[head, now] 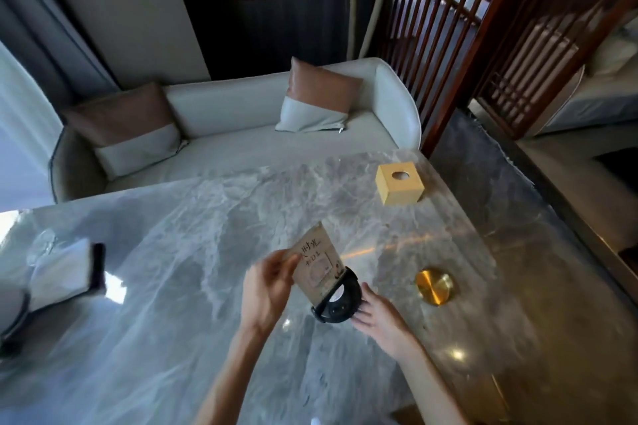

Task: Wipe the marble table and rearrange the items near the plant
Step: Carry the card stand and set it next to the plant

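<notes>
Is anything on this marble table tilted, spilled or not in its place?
Yes, the card sign leans sharply to the left in its black base, which looks tipped on the marble table. The left hand pinches the card's edge; the right hand touches the base. No spill shows.

My left hand (267,290) pinches left edge of printed card (317,259). Card stands tilted in slot of round black stand (336,300) on marble table (193,252). My right hand (376,316) at 4 o'clock of stand, straight fingers touching its rim. Brass disc (434,286) at 3 o'clock of stand, near, apart. Yellow box (400,183) with round hole on top at 1 o'clock, well apart. Folded white cloth (65,272) at 9 o'clock, near table edge. White sofa (241,114) at 12 o'clock beyond table, two brown-and-white cushions on it. Wooden lattice screen (448,10) at 1 o'clock behind sofa.
</notes>
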A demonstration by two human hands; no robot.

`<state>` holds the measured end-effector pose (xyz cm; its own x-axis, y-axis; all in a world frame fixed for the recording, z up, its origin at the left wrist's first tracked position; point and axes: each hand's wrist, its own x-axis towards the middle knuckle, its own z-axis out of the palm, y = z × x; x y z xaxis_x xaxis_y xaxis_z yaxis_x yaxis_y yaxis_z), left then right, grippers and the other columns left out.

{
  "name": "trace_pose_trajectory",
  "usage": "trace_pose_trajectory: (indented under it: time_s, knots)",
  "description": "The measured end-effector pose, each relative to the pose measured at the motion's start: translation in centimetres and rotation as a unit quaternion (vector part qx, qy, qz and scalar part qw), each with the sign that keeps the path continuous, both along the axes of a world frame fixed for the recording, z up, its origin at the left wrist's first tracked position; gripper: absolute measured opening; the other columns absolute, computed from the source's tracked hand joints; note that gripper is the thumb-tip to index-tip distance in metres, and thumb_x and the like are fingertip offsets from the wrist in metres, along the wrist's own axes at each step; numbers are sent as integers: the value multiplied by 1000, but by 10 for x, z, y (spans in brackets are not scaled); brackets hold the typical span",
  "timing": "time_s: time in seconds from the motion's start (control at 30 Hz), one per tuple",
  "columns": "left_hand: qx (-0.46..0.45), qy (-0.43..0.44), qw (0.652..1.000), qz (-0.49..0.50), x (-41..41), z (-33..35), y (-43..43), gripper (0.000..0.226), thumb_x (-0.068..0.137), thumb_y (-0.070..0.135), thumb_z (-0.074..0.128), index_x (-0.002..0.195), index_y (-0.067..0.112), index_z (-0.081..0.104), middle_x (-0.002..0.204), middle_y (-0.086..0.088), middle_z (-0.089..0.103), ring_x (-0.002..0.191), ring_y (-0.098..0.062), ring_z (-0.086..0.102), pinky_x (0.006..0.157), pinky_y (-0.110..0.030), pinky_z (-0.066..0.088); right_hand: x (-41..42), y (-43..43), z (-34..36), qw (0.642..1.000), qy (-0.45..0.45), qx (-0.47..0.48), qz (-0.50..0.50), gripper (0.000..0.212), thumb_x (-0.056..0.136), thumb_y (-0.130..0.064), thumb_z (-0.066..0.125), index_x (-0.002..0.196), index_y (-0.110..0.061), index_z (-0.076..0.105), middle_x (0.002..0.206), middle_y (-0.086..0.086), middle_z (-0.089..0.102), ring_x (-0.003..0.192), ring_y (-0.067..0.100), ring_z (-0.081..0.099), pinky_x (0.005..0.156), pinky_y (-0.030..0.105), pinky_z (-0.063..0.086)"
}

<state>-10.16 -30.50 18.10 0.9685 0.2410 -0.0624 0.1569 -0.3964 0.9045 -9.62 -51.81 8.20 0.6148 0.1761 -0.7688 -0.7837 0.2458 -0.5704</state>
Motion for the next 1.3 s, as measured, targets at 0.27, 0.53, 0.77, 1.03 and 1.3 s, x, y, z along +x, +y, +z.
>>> trace_pose_trajectory:
  time_s: [0.27,0.53,0.77,1.03,1.3]
  knots:
    - [-30,3,994,105,-64,8,10,17,85,34,60,78,46,70,79,12,76,73,-9,73,66,-46,61,-32,25,4,997,3,75,28,24,100,-23,49,112,-8,62,109,15,71,103,26,67,84,35,57]
    - [-40,-1,988,148,-85,4,1,19,92,18,61,91,36,68,90,3,75,79,-9,72,68,-38,62,-22,23,-6,994,27,80,70,21,99,-20,51,109,-7,63,105,16,72,104,28,66,90,40,54]
    - [-68,13,990,120,-78,9,-21,23,91,16,62,88,37,67,85,13,74,85,-15,73,71,-36,62,-22,0,-8,993,31,105,38,19,99,-19,50,105,-8,64,92,12,77,99,24,67,85,36,55]
    - [-85,9,991,103,-67,12,-25,23,92,16,60,90,38,66,83,15,74,85,-12,73,72,-31,61,-9,-6,-4,993,15,119,21,20,98,-19,52,108,-5,63,101,15,74,102,26,67,83,37,55]
    - [-76,29,989,122,-70,3,11,14,93,14,59,98,23,68,91,1,75,84,-13,73,73,-38,62,-8,29,-6,994,37,97,44,20,98,-20,53,106,-6,65,92,12,77,100,25,68,84,37,54]
